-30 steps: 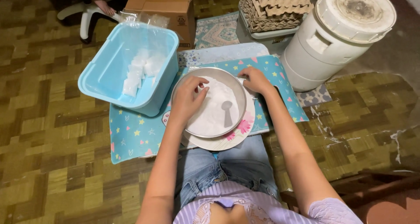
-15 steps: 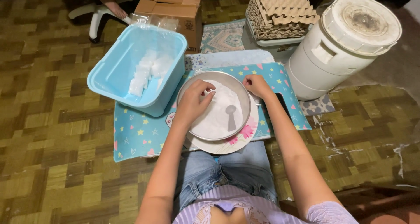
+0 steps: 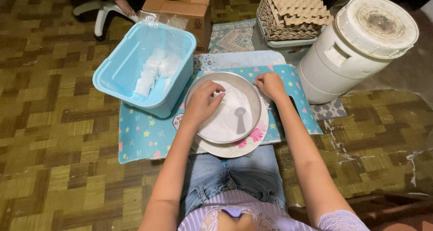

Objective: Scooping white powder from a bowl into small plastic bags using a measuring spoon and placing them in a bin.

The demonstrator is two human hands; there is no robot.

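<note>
Nearest the camera are the person's lap in blue jeans and both bare forearms reaching forward. Just past the knees, a round metal pan (image 3: 224, 107) of white powder sits on a flowered plate (image 3: 234, 146), which rests on a light blue patterned mat (image 3: 144, 136) spread on the parquet floor. A spoon (image 3: 240, 118) lies in the powder. The left hand (image 3: 201, 105) is over the pan's left side, its fingers (image 3: 215, 95) bunched together, dipping into the powder. The right hand (image 3: 270, 84) rests on the far right rim, fingers curled onto the edge. Beyond on the left stands a light blue plastic tub (image 3: 135, 73) holding small white packets. Farther back are a cardboard box (image 3: 178, 8), stacked egg trays (image 3: 293, 10) and a white lidded container (image 3: 356, 46).
</note>
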